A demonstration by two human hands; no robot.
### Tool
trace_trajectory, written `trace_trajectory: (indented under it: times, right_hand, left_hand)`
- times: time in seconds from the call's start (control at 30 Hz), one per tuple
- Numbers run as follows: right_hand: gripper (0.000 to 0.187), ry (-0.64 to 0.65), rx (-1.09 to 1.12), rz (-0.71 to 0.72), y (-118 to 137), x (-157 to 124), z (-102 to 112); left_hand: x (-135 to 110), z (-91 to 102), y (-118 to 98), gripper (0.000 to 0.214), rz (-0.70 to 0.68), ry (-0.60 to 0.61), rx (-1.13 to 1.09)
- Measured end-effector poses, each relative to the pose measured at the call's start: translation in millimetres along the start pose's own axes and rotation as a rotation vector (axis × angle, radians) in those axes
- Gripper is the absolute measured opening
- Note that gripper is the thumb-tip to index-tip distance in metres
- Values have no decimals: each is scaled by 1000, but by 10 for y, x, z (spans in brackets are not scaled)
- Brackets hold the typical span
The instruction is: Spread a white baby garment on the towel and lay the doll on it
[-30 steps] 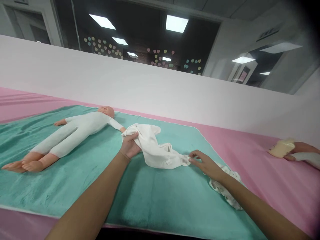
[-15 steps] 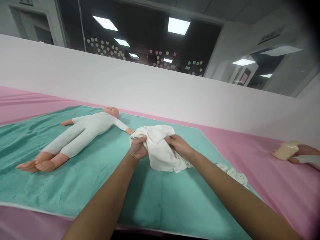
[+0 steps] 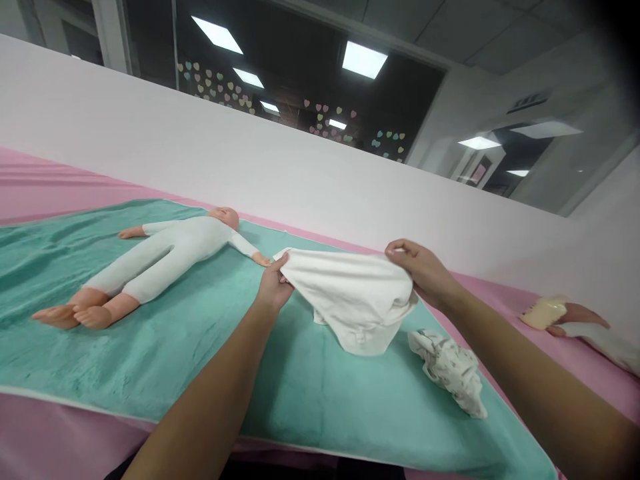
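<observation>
A white cloth garment (image 3: 345, 283) is stretched between my two hands above the teal blanket (image 3: 300, 400). My left hand (image 3: 275, 283) pinches its left corner, close to the doll's outstretched hand. At the upper right corner my right hand (image 3: 423, 267) grips the fabric between thumb and fingers. The lower part of the garment hangs in folds; its exact cut cannot be made out. To the left, a baby doll (image 3: 185, 247) with a pale cloth body lies on its back, arms spread, feet toward the lower left.
A crumpled patterned white cloth (image 3: 450, 367) lies on the blanket at right. Beyond it, on the pink sheet (image 3: 505, 300), are a cream-coloured object (image 3: 544, 312) and part of another doll (image 3: 585, 327). A white wall (image 3: 200, 153) with a window above bounds the far side.
My right hand has moved right and slightly up, pulling the bunched garment out wide. My left hand keeps its hold. The view has shifted, showing more of the crumpled cloth.
</observation>
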State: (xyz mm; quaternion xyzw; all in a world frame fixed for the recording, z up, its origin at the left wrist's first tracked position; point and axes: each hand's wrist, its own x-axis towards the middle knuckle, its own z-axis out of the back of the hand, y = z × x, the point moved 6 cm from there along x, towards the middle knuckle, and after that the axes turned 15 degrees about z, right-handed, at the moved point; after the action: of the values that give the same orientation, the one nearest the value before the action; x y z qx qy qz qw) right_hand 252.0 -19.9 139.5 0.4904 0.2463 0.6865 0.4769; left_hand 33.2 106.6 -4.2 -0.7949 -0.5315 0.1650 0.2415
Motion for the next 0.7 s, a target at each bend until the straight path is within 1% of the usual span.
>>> trace_trajectory:
  times: [0.07, 0.13, 0.17, 0.2, 0.23, 0.27, 0.3, 0.33, 0.37, 0.4, 0.43, 0.5, 0.53, 0.57, 0.6, 0.63, 0.67, 0.7]
  right_hand:
    - [30, 206, -164, -112, -124, -148, -107]
    - [32, 436, -296, -231, -315, -337, -228]
    - [33, 546, -335, -289, -423, -441, -285]
    - [34, 637, -362, -339, -529, -540, -332]
    - [35, 704, -391, -371, -627, -624, -368]
    - [33, 747, -439, -387, -712, -686, -392]
    - [28, 767, -510, -384, -778, -723, -403]
    - [21, 763, -601, -355, -814, -732, -404]
    - [14, 734, -703, -303, -811, -715, -400]
    - [11, 680, -803, -222, -762, -675, -394]
    - [13, 602, -895, -115, -666, -622, -386]
    - [23, 428, -1039, 170, -357, -521, -381]
    - [25, 364, -1090, 332, -181, -492, -391]
    - [25, 327, -1123, 490, -17, -482, -408]
    - [24, 320, -1139, 632, 119, -486, -429]
    - [23, 334, -1139, 748, 221, -499, -445]
    - [23, 351, -1124, 832, 294, -514, -451]
    - [25, 361, -1101, 881, 343, -527, -442]
  left_hand:
    - [-11, 137, -16, 8, -42, -274, 210]
    - [-70, 266, -57, 10, -78, -552, 395]
    - [-109, 309, -82, 15, -98, -654, 451]
    - [-148, 337, -105, 22, -125, -723, 470]
    - [-189, 336, -133, 29, -174, -765, 500]
    - [-235, 297, -169, 34, -251, -797, 585]
    - [-275, 212, -193, 37, -345, -797, 722]
    - [-305, 80, -184, 36, -444, -753, 896]
    - [-326, -88, -125, 35, -541, -660, 1092]
    - [-343, -271, -8, 35, -626, -519, 1286]
    - [-364, -441, 156, 37, -685, -346, 1444]
    - [-440, -701, 507, 44, -751, -9, 1607]
    - [-483, -787, 649, 46, -762, 101, 1634]
    - [-521, -854, 758, 47, -759, 179, 1635]
    - [-554, -903, 830, 46, -737, 224, 1611]
    - [-580, -940, 869, 44, -695, 251, 1561]
    - [-602, -965, 880, 43, -624, 267, 1481]
    - [-628, -987, 874, 41, -541, 287, 1388]
